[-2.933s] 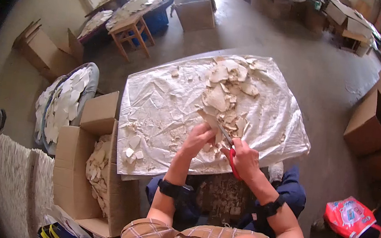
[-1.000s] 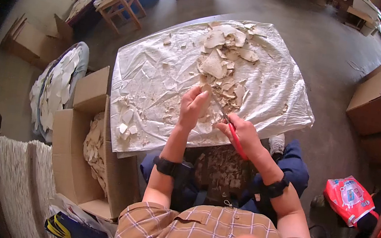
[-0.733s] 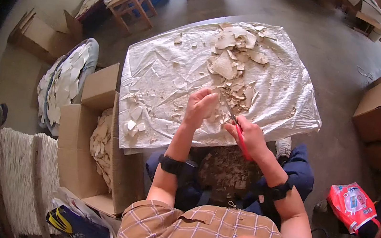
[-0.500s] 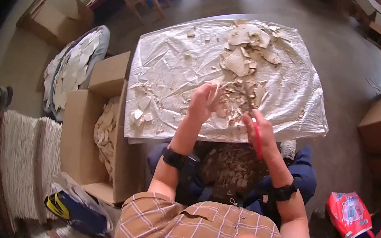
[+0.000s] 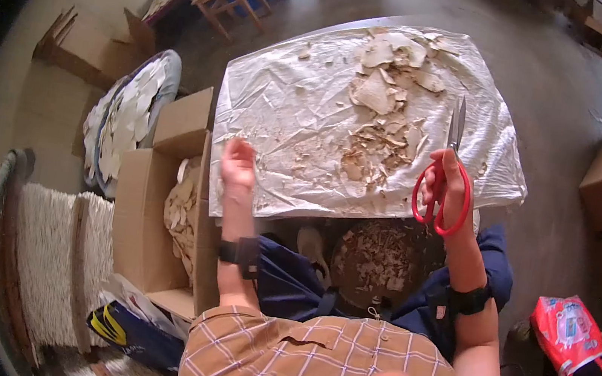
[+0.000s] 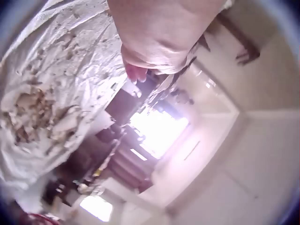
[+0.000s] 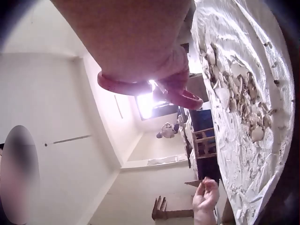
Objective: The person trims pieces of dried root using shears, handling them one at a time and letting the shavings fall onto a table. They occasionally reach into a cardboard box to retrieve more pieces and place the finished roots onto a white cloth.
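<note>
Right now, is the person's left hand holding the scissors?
No, the head view shows the red-handled scissors held in the right hand.

The left hand is held out, its fingers loosely bent. The right hand is held well apart, fingers curled. Both forearms are stretched forward.

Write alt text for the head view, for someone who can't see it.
A person's right hand holds red-handled scissors at a white-sheeted table strewn with pale scraps; the left hand is near an open cardboard box of similar pieces.
</note>
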Available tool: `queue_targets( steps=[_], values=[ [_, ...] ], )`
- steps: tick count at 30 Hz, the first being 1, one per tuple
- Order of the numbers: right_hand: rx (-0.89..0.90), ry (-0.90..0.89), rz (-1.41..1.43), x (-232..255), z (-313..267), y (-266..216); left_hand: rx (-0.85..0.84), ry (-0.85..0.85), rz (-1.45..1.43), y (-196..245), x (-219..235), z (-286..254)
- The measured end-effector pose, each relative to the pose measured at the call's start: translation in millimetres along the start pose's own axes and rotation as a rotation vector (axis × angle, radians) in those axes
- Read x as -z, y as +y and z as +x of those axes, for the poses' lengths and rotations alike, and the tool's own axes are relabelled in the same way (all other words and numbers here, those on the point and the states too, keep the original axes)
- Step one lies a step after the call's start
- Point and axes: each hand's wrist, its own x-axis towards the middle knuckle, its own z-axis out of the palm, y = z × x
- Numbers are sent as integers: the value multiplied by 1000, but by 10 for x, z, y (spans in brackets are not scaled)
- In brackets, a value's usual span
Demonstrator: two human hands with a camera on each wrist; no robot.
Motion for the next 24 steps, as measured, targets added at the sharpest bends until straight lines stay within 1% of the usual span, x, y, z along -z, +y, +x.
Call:
queue_targets(
  steps=[1,3,5,7,8,9,11,12,13,15,16,17,19,20,22,23,24],
  values=[
    [-4,6,49,4,17,-13,71,-70,61,-268,-139,14],
    [9,8,88,26,42,-6,127,-174,447,-732,-690,-215],
    [-25,-6,115,23,30,-28,87,-396,989,-1195,-1000,-254],
    [-34,3,131,84,42,-12,-363,-584,1554,-1536,-1122,-205],
    [-32,8,114,112,44,-21,-434,-594,1734,-1629,-1159,-194],
    [-30,13,99,143,45,-30,-427,-600,1733,-1753,-1141,-137],
    [-34,41,99,190,31,-64,-849,-498,1726,-1986,-1032,21],
    [-25,43,103,215,28,-72,-791,-554,1700,-2005,-1068,11],
    [-17,44,107,237,22,-83,-784,-560,1705,-2015,-1084,-19],
    [-35,60,115,248,2,-123,-829,-617,1850,-2032,-1109,-101],
    [-44,58,132,242,-8,-146,-737,-638,1881,-2007,-1113,-130],
    [-53,55,148,240,-15,-161,-735,-643,1883,-1974,-1119,-152],
    [-47,47,151,251,-31,-157,-216,-644,1878,-1917,-1116,-184],
    [-52,30,149,254,-40,-154,-214,-645,1882,-1922,-1118,-213],
    [-58,12,148,246,-55,-140,-692,-701,1833,-1945,-1189,-331],
    [-61,7,149,239,-58,-135,-692,-702,1833,-1997,-1210,-324],
    [-63,3,148,236,-60,-138,-789,-771,1765,-2083,-1244,-269]
  ],
)
